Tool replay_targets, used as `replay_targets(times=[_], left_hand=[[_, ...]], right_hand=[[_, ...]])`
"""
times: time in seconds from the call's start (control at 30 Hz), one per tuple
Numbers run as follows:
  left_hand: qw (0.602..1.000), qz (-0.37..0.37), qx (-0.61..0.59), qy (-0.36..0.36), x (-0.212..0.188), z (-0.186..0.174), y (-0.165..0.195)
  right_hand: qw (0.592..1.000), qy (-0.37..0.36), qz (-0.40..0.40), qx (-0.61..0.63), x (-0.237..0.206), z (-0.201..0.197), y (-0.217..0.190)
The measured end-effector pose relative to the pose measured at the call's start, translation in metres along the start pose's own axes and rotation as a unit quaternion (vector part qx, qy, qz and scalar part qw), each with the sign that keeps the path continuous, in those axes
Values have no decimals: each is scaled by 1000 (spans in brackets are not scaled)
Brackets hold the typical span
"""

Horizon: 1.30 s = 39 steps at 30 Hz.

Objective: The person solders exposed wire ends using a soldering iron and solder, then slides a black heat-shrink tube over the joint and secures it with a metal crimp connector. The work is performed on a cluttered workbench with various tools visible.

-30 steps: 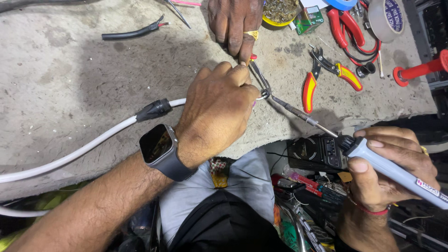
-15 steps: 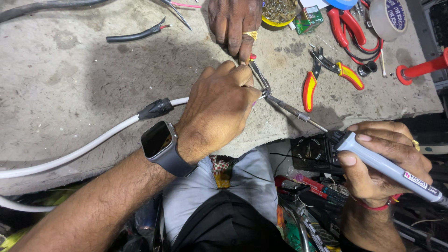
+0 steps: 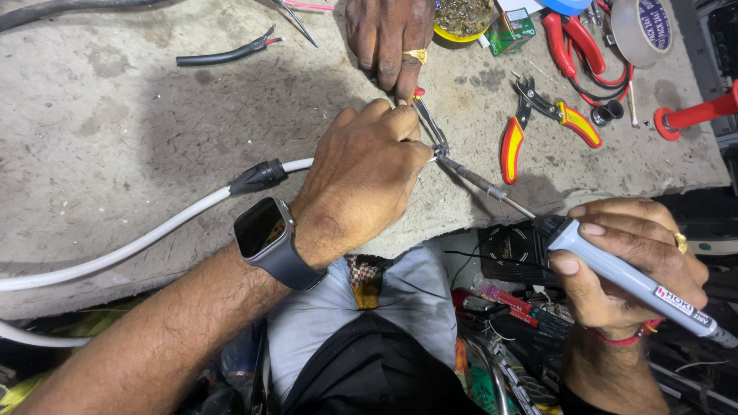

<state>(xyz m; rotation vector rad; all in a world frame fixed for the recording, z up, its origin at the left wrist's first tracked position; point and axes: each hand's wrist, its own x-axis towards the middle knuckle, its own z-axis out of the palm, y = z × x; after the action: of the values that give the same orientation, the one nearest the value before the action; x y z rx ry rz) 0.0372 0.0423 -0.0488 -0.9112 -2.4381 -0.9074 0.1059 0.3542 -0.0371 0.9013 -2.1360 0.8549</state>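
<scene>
We take the white cable (image 3: 146, 242) as our landmark: it runs across the grey desk (image 3: 115, 138) from the near left edge, through a black connector sleeve (image 3: 260, 176), into our left hand (image 3: 361, 177). That hand lies over the cable's end with its fingers curled tight around it, so the very end is hidden from us. Just past the cable's end, our right hand (image 3: 626, 265) hangs off the desk's near edge, fingers wrapped closed round the grey handle of a soldering iron (image 3: 592, 250), whose metal tip reaches back to meet the joint beside our left thumb. Beyond the cable's end, another person's hand (image 3: 388, 38) with a gold ring presses a small metal tool (image 3: 430, 127) down at the same joint. Farther right of the cable's end lie red-and-yellow pliers (image 3: 542, 123), red-handled cutters (image 3: 573, 42) and a roll of tape (image 3: 646, 27). Above the cable lies a short black cable offcut (image 3: 223, 55). A dark smartwatch (image 3: 269, 238) sits on our left wrist, just beside the cable.
</scene>
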Motion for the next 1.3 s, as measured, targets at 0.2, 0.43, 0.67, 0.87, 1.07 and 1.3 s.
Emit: replay_targets(times=[0.2,0.43,0.67,0.87,1.07,1.3], left_hand=[[1000,3,2,1,0,0,-2],[1000,1,-1,1,0,-2,-1],[1000,4,-7,4,0,-1,-1],[1000,8,-5,6,-1,-1,-2],[1000,6,-14,10,-2,0,-3],[1000,7,-10,3,-1,0,-3]], right_hand=[[998,-18,-50,-32,1,0,0],[997,54,-47,2,-10,-3,9],[999,21,-28,1,-11,-2,7],[1000,-1,-23,-9,-6,2,5],[997,-17,-62,-32,-5,0,5],[998,6,-64,-29,-8,-2,6]])
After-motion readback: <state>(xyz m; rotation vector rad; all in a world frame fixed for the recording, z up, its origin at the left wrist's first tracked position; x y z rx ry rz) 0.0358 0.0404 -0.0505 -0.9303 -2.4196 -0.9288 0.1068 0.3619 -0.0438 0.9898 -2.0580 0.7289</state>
